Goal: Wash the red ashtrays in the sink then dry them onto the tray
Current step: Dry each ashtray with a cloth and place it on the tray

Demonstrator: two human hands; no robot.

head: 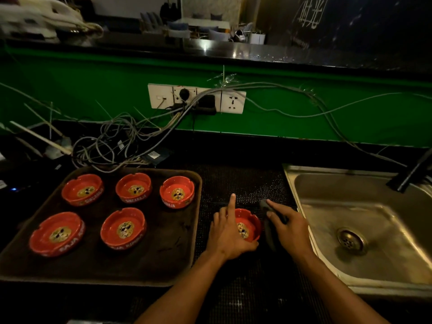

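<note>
Several red ashtrays with a gold emblem sit upright on a dark brown tray (180, 267) at the left, among them one at its front left (57, 233) and one at its back right (177, 192). Another red ashtray (248, 226) stands on the black dotted mat between tray and sink. My left hand (228, 235) grips this ashtray's near-left rim, index finger pointing up. Just to its right, my right hand (288, 226) holds a dark grey cloth (268, 230) against the mat beside the ashtray. The steel sink (364, 230) lies at the right.
A black tap (411, 171) leans over the sink's back right. A tangle of grey cables (112, 146) lies behind the tray, running up to a wall socket strip (196, 98) on the green wall. White sticks lie at the far left.
</note>
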